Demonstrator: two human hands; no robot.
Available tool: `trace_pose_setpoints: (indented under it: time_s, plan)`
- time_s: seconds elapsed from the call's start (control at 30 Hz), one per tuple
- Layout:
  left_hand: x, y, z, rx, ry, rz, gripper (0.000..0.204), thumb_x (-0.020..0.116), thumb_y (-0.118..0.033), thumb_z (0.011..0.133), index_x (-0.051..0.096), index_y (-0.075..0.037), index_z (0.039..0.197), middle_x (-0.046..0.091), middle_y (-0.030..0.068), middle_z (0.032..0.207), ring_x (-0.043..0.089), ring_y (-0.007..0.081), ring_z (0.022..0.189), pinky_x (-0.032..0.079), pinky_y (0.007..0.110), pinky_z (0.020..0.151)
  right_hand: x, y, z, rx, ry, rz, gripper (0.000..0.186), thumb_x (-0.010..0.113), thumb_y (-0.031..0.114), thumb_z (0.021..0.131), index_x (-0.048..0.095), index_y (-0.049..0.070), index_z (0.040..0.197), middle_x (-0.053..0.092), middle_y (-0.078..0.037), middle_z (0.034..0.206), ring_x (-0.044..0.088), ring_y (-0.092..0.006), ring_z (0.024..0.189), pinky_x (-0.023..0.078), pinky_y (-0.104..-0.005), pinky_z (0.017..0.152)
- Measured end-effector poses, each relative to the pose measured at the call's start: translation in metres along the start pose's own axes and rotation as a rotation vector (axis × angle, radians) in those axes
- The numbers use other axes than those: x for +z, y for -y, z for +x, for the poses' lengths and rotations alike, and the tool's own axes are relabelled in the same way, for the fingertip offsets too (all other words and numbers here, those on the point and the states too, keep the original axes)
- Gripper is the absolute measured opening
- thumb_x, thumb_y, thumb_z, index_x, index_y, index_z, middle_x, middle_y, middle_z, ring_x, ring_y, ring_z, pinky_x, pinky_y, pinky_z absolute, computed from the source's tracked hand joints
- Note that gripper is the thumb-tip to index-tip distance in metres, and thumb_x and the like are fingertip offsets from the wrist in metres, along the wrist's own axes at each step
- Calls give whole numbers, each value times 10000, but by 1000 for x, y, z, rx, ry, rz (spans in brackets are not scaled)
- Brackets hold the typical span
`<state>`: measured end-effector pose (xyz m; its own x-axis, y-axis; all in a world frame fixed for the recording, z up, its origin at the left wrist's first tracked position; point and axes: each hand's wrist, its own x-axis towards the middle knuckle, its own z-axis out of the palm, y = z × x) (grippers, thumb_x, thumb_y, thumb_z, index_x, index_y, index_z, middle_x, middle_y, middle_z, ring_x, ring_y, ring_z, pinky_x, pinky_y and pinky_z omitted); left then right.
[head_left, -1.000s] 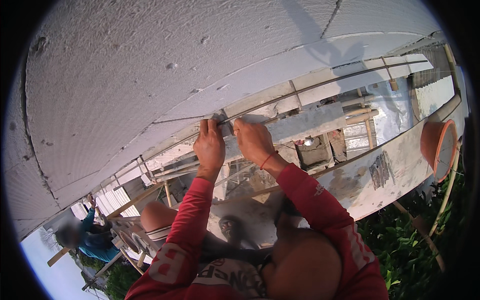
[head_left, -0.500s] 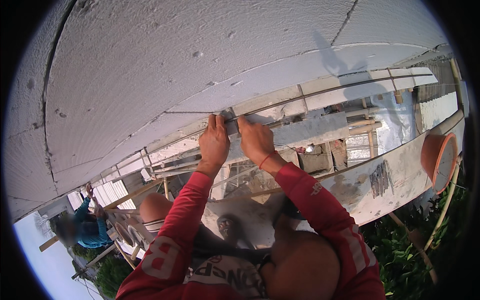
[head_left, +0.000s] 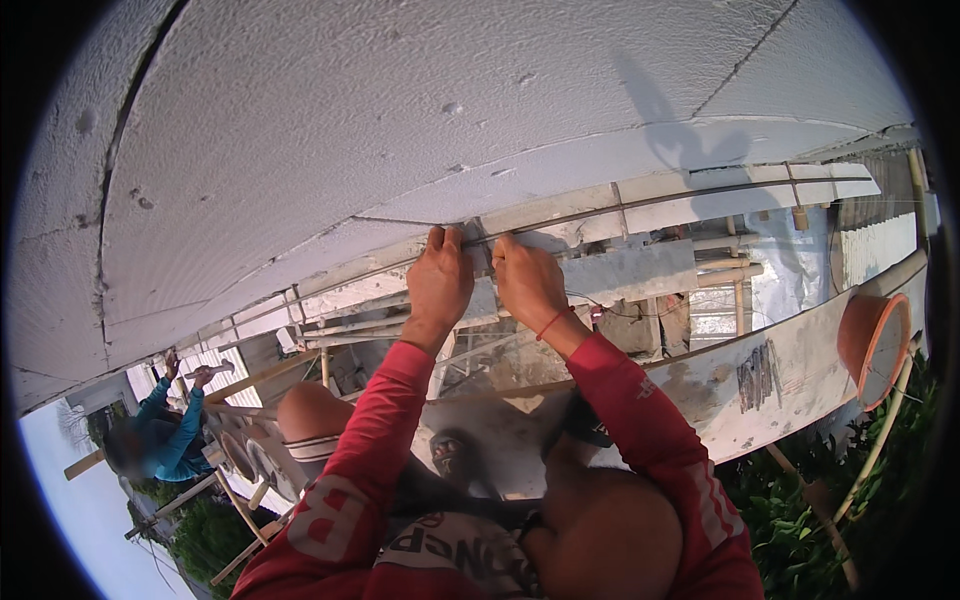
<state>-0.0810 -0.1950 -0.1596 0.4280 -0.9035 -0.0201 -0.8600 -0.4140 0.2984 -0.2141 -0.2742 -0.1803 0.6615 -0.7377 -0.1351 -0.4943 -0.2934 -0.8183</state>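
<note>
A thin dark steel rod [head_left: 575, 212] with short crosspieces runs along the foot of a pale block wall [head_left: 330, 130]. My left hand [head_left: 440, 285] is closed, its fingers hooked over the rod beside a crosspiece. Just right of that crosspiece, my right hand [head_left: 530, 283] is closed too, thumb and fingers pinched together at the rod. A narrow gap separates the two hands. Any small piece between the fingertips is hidden. Below the hands lies a grey board [head_left: 630, 272].
An orange-rimmed tub [head_left: 872, 350] stands at the right on a stained plank [head_left: 710, 395]. Bamboo poles [head_left: 725, 275] cross the opening beneath. At the far left a co-worker in a blue-green sleeve [head_left: 185, 440] reaches to the wall, holding a pale flat tool [head_left: 210, 370]. Foliage [head_left: 800, 510] fills the lower right.
The view has shifted slightly, so wall and rod sit lower in the picture. Both my hands stay at the same crosspiece. The co-worker's nearer arm is raised, with the pale tool now showing.
</note>
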Motion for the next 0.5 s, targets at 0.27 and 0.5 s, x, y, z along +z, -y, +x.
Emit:
trace_pose_setpoints:
  time_s: [0.27, 0.5]
  plan:
    - [11, 4, -7, 10, -74, 93, 168, 584, -99, 916, 555, -68, 1079, 577, 141, 968, 670, 357, 750, 537, 457, 585, 11, 3, -12, 46, -58, 0, 44, 590, 107, 926, 591, 89, 966, 691, -172, 775, 671, -428, 747, 504, -535, 662]
    - [13, 1, -8, 11, -133, 31, 190, 598, -77, 905, 564, -63, 1092, 583, 143, 993, 667, 371, 771, 539, 463, 597, 21, -3, -14, -85, -181, 47, 98, 558, 80, 925, 575, 81, 1021, 701, -147, 793, 675, -410, 729, 502, -526, 640]
